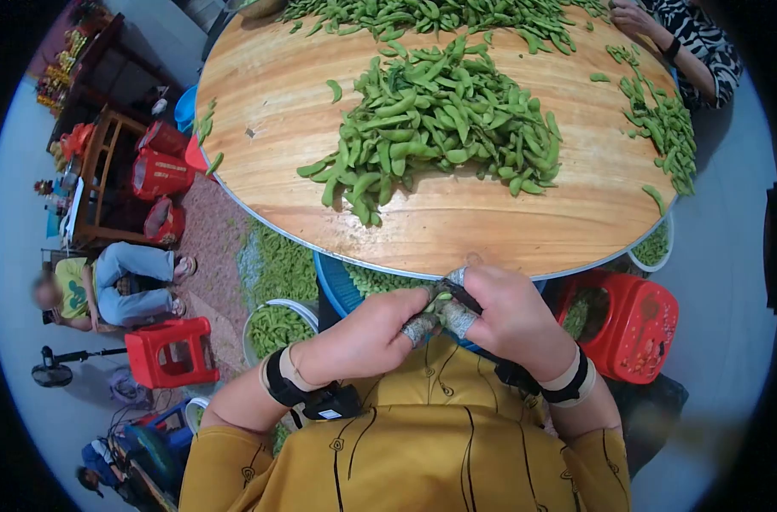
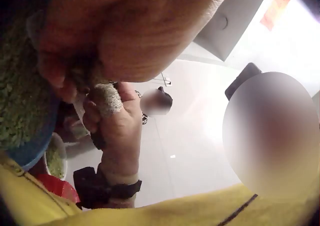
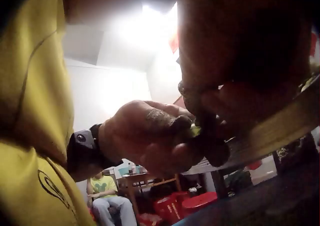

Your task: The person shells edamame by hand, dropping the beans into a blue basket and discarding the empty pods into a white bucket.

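Observation:
Both hands meet at the near edge of the round wooden table [image 1: 269, 205], with wrapped thumbs and fingers curled. Between them is a small green pod [image 1: 442, 299], pinched by the left hand [image 1: 363, 337] and the right hand [image 1: 517, 320]. In the right wrist view a bit of the green pod [image 3: 194, 131] shows at the left hand's [image 3: 150, 136] fingertips; the right hand [image 3: 240, 50] is dark. The left wrist view shows the left hand [image 2: 120, 30] close up and the right hand [image 2: 120, 121] opposite; the pod is hidden there. A heap of green pods [image 1: 440, 119] lies beyond them.
Below the table edge stand a blue basin [image 1: 330, 286], a white bucket of pods [image 1: 277, 328] and a red stool [image 1: 645, 328]. Another red stool [image 1: 173, 352] and a seated person [image 1: 107, 286] are at the left. Another person's arm [image 1: 692, 64] reaches in at the upper right.

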`<state>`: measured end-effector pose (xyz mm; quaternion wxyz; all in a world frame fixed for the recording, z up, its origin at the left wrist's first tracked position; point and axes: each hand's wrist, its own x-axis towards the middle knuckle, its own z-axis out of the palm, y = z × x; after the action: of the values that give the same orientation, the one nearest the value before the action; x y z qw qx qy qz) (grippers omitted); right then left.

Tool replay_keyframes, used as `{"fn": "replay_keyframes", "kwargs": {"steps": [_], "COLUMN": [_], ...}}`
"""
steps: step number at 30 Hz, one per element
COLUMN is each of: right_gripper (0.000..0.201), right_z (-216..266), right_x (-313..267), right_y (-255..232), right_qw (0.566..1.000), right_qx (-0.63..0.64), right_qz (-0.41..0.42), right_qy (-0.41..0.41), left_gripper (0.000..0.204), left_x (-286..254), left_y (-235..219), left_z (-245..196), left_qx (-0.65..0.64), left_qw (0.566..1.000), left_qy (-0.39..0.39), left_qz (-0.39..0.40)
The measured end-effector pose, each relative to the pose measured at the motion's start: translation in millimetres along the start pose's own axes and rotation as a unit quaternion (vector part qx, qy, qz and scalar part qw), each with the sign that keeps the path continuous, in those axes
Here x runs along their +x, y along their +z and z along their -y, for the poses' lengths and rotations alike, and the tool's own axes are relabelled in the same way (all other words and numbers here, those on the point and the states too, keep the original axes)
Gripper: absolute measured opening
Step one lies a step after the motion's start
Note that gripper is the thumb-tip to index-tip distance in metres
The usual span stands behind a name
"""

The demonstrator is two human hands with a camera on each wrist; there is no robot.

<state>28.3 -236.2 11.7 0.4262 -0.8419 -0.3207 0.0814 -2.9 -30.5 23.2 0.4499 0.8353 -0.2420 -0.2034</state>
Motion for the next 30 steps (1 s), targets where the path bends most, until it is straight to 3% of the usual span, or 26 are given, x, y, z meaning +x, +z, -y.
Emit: {"fn": "replay_keyframes", "kwargs": {"steps": [2, 3, 5, 9, 13, 14, 16, 18, 19, 23, 26, 28, 29, 30], "right_gripper": [0.023, 0.021, 0.021, 0.024, 0.023, 0.021, 0.020, 0.018, 0.018, 0.017, 0.018, 0.018, 0.019, 0.019], "right_z": [6, 9, 9, 8, 14, 16, 12, 4, 3, -2, -3, -2, 0, 1], "right_x": [-1, -2, -4, -15, -16, -12, -8, -7, -7, -10, -7, -6, -7, -7], "right_y": [2, 3, 3, -2, 1, 3, 6, 11, 10, 10, 10, 9, 10, 11], "right_qw": [1.000, 0.998, 0.998, 0.998, 0.997, 0.995, 0.992, 0.992, 0.992, 0.991, 0.997, 0.999, 1.000, 0.998], "right_qx": [-0.007, -0.017, -0.011, -0.050, -0.060, -0.046, -0.031, 0.064, 0.066, 0.103, 0.065, 0.030, -0.014, -0.058], "right_qz": [-0.025, -0.053, -0.062, -0.039, -0.051, -0.085, -0.120, -0.074, -0.072, -0.031, -0.017, -0.005, -0.001, 0.004], "right_qy": [0.005, 0.009, 0.012, 0.001, 0.009, 0.004, -0.001, 0.074, 0.075, 0.079, 0.036, 0.008, 0.001, -0.005], "left_gripper": [0.024, 0.024, 0.022, 0.023, 0.024, 0.024, 0.023, 0.023, 0.023, 0.026, 0.030, 0.032, 0.032, 0.031], "left_x": [-1, -2, -4, -9, -8, -7, -7, -8, -9, -12, -8, -5, -4, -3], "left_y": [-3, -2, -3, -4, -2, 1, 7, 1, -4, -11, -7, -5, -2, 2], "left_z": [-3, -3, -2, 8, 8, 9, 11, 7, 5, 0, -2, -3, -3, -3], "left_qx": [-0.186, -0.186, -0.423, -0.504, -0.442, -0.443, -0.414, -0.449, -0.485, -0.502, -0.447, -0.266, -0.266, -0.158], "left_qw": [0.979, 0.979, 0.888, 0.826, 0.855, 0.855, 0.892, 0.868, 0.843, 0.833, 0.868, 0.947, 0.947, 0.977], "left_qy": [-0.065, -0.066, -0.175, -0.250, -0.270, -0.270, -0.183, -0.209, -0.234, -0.225, -0.208, -0.169, -0.168, -0.130], "left_qz": [0.055, 0.055, 0.045, -0.029, -0.035, -0.034, 0.004, 0.015, 0.024, 0.056, 0.051, 0.069, 0.069, 0.060]}}
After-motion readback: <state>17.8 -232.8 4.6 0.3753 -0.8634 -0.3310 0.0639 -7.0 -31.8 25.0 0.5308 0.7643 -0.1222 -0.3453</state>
